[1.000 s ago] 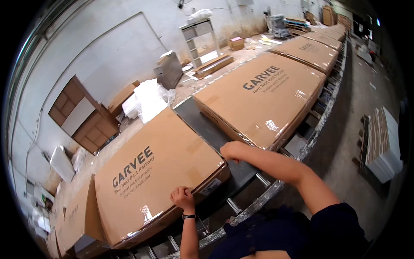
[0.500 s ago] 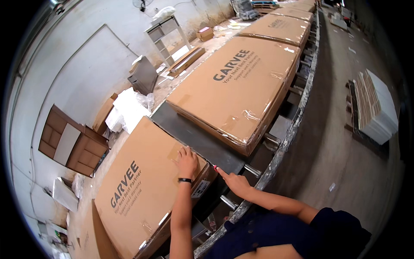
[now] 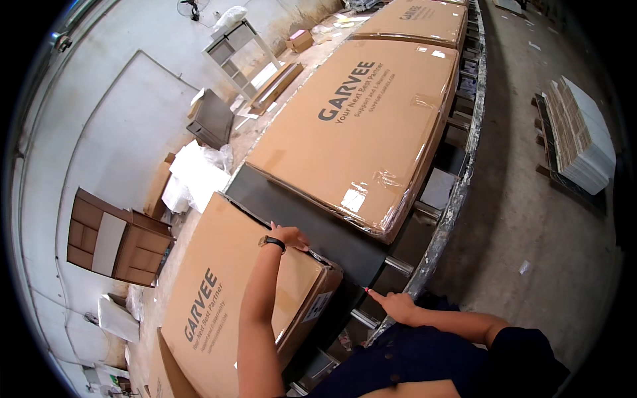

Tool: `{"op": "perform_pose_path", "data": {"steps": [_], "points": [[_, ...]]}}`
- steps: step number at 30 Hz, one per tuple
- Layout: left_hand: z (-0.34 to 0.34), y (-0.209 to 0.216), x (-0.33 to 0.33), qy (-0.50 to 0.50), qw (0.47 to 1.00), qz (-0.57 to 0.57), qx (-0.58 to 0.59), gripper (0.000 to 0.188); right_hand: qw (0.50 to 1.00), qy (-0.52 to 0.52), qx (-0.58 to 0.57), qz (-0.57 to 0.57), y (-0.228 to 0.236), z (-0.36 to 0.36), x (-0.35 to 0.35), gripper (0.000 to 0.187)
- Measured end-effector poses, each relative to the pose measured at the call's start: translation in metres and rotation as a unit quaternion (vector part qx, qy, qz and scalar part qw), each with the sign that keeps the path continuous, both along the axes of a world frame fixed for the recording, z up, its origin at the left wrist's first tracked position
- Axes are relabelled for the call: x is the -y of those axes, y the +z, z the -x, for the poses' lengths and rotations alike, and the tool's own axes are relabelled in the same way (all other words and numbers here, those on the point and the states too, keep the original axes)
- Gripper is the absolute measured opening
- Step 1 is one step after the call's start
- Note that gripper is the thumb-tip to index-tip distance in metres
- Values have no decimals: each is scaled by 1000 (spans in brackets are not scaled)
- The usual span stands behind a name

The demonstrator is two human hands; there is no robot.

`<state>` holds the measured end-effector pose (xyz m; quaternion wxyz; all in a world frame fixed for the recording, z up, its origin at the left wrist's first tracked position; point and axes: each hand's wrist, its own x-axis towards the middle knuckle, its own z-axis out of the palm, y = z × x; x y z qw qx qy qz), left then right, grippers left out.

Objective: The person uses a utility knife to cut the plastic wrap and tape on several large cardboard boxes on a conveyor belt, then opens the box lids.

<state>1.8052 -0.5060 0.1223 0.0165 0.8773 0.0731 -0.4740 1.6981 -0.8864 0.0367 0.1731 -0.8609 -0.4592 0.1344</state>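
Observation:
A large brown cardboard box (image 3: 232,285) lies tilted across the view at the near left, with dark printing on top. My left hand (image 3: 289,237), a dark-strapped watch on its wrist, bends its fingers over the box's far edge; the fingertips are partly hidden. A dark gap shows along that edge. Beyond it lies a flat dark panel (image 3: 298,205). Right of the box corner, my right hand (image 3: 396,307) is closed on a small red tool (image 3: 365,288) with a thin pale tip. Most of the tool is hidden in the fingers, and its tip is near the panel's edge.
Another large taped carton (image 3: 358,132) rests farther along the roller conveyor, with more behind it. The conveyor's worn metal rail (image 3: 458,205) runs along the right. Stacked white boards (image 3: 577,139) stand on a pallet farther right. Furniture pieces and white wrapping (image 3: 196,176) lie along the left wall.
My left hand has gone from lying flat on the box top to bending over its far edge. My right hand has drawn the red tool away from the box corner, rightward and nearer me.

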Motion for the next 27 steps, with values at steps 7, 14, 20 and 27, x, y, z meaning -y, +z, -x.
{"op": "perform_pose_path", "data": {"steps": [7,14,20,27], "points": [[21,-32,12,-30,942,35,331,39,998,-13,-52,-41,3,-24,-2,60],[-6,-42,22,25,948,16,315,41,999,-14,-11,-26,13,-45,-6,56],[-7,-56,15,14,936,32,351,52,998,-21,-61,-10,-34,-38,-38,56],[27,-53,13,92,849,83,513,64,918,50,-361,156,118,-123,-9,46]]}}
